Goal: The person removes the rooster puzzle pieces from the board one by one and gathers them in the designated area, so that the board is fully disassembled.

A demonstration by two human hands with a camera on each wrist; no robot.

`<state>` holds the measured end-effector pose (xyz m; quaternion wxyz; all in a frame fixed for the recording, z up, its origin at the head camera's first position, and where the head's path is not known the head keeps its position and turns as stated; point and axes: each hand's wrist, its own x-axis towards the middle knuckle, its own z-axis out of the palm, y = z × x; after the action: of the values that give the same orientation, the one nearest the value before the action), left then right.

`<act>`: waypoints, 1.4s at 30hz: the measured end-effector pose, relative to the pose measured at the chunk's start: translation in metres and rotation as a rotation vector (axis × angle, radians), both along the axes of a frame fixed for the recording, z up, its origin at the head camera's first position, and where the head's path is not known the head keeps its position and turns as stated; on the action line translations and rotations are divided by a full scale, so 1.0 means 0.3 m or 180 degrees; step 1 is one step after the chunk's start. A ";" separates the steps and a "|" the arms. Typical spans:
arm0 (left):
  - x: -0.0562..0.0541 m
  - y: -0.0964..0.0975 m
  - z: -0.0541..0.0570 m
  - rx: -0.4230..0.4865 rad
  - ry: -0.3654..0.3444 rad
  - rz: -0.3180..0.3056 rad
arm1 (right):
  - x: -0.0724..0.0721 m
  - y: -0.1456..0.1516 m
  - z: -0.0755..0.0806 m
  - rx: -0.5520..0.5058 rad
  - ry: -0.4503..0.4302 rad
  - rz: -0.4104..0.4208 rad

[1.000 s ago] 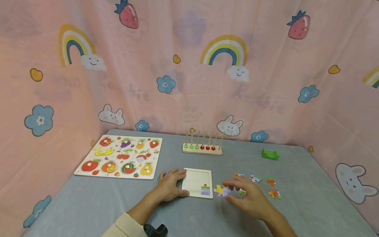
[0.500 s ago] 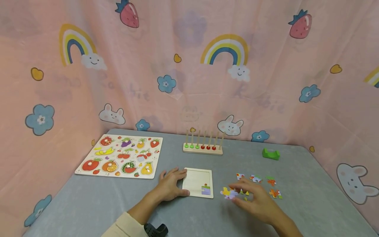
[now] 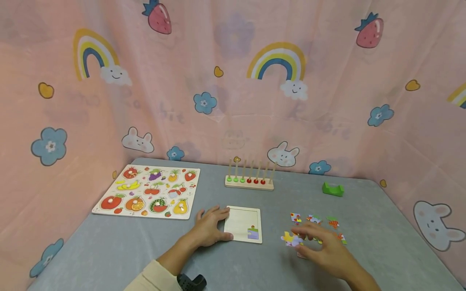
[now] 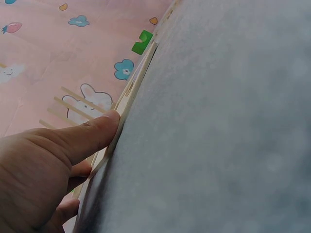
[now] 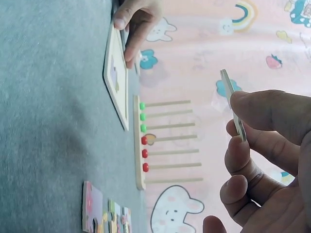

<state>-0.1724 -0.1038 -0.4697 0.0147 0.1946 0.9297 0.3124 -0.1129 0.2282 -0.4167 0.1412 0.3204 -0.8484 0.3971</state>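
My right hand [image 3: 324, 246] pinches a yellow and purple jigsaw piece [image 3: 291, 238] between thumb and fingers, raised above the table; the right wrist view shows this puzzle piece [image 5: 233, 104] edge-on. My left hand [image 3: 208, 228] rests at the left side of a square wooden puzzle tray [image 3: 236, 208], thumb and a finger touching its rim. In the left wrist view, the thumb lies straight against the tray edge [image 4: 127, 106]. One purple and green piece [image 3: 253, 232] lies in the tray's lower right corner. Several loose pieces [image 3: 314, 219] lie around my right hand, some partly hidden by it.
A wooden fruit puzzle board [image 3: 194, 194] lies at the left. Behind the tray stands a peg rack [image 3: 249, 186] with green and red beads. A green block [image 3: 333, 189] sits at the back right. Pink printed curtain [image 3: 233, 121] borders the table.
My right hand has moved to the right, away from the tray, with the puzzle piece still in its fingers. My left hand has stayed at the tray.
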 end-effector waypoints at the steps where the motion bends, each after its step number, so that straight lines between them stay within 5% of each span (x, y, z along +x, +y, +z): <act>1: 0.000 0.000 0.000 -0.0004 -0.0003 0.0002 | 0.000 0.004 -0.001 -0.0007 0.0055 0.0022; 18: 0.001 -0.001 -0.002 -0.0007 -0.0022 0.0021 | 0.014 0.097 -0.008 0.0230 -0.0292 -0.0158; 27: -0.001 0.000 -0.005 -0.0011 -0.0002 0.0001 | 0.021 0.161 -0.034 0.0215 -0.0108 -0.0185; 42: 0.000 0.000 -0.004 -0.0009 0.0005 0.0004 | 0.039 0.253 -0.059 0.0450 -0.0364 -0.0468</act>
<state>-0.1724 -0.1039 -0.4708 0.0141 0.1941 0.9303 0.3110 -0.1011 0.3040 -0.4345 0.0984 0.2432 -0.9021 0.3425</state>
